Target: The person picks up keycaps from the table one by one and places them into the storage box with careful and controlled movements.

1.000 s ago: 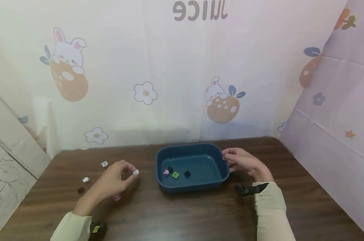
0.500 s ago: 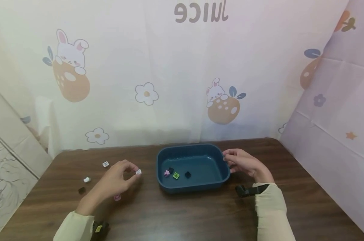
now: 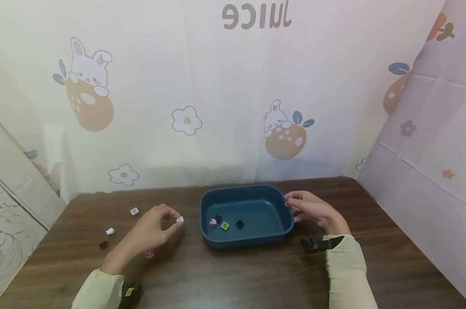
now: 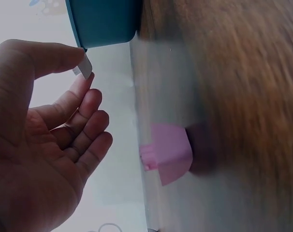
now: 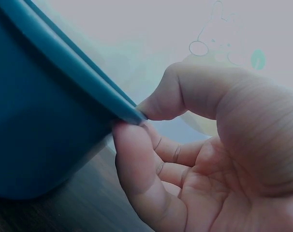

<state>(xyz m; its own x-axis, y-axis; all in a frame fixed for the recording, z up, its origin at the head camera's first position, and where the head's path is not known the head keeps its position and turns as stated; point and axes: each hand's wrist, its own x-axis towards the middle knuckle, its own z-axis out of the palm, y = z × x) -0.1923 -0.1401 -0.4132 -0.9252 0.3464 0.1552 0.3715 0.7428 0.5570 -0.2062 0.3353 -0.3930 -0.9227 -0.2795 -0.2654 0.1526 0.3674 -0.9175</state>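
Note:
My left hand point(image 3: 152, 227) pinches a small white keycap point(image 3: 180, 219) between thumb and fingertips, over the table just left of a blue rectangular tray point(image 3: 248, 243). In the left wrist view the keycap point(image 4: 84, 66) sits between the thumb tip and index fingertip, with the other fingers loosely bent. My right hand point(image 3: 312, 209) grips the tray's right rim, thumb on top and index finger below, as the right wrist view shows at the rim point(image 5: 88, 72). Inside the tray lie a green keycap point(image 3: 225, 225), a pink one point(image 3: 213, 222) and two black ones.
Left on the brown wooden table point(image 3: 225, 279) lie a white keycap point(image 3: 134, 211), another white piece point(image 3: 110, 231), a black piece point(image 3: 103, 244) and a pink keycap point(image 3: 149, 253) beneath the left wrist. A patterned curtain point(image 3: 225, 86) hangs behind the table.
My left hand has shifted slightly right, bringing the white keycap closer to the tray. The right hand and the tray stay in place.

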